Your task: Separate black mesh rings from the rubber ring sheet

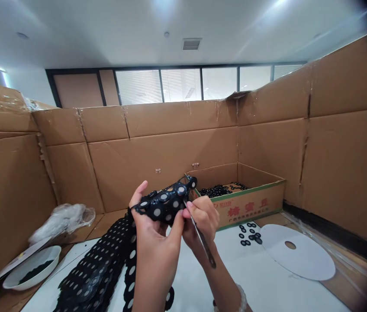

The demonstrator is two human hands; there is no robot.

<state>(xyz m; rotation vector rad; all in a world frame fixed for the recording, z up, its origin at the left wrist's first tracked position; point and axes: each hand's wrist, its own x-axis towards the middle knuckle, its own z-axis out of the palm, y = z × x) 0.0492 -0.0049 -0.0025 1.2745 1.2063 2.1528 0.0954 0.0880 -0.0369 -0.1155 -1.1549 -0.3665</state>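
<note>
Bare forearms (pixel 157 277) fill the bottom of the view, so what have the hands got?

The left hand (pixel 151 232) curls round a glossy black rubbery strip dotted with round spots (pixel 162 203), fingers bent under it and thumb across it. The right hand (pixel 201 221) is closed in a tight pinch on a slim steel pick (pixel 203 245), whose upper end reaches the strip's edge.

Where does the strip lie?

Held up between the two hands, above the wrists. Its long tail drops past the left hand into a folded heap of black perforated strip (pixel 95 268) on a white board (pixel 261 281).

How much looks done?

A shallow brown cardboard carton (pixel 248 212) holds a loose pile of small black rings (pixel 217 190), and a few more small black rings (pixel 250 234) lie on the board. The heap looks far bigger than both, but I cannot tell how many of its spots are worked.

What else is about?

A round white card with a centre hole (pixel 295 251), a white ceramic bowl (pixel 30 266), and a crumpled clear plastic bag (pixel 62 221).
</note>
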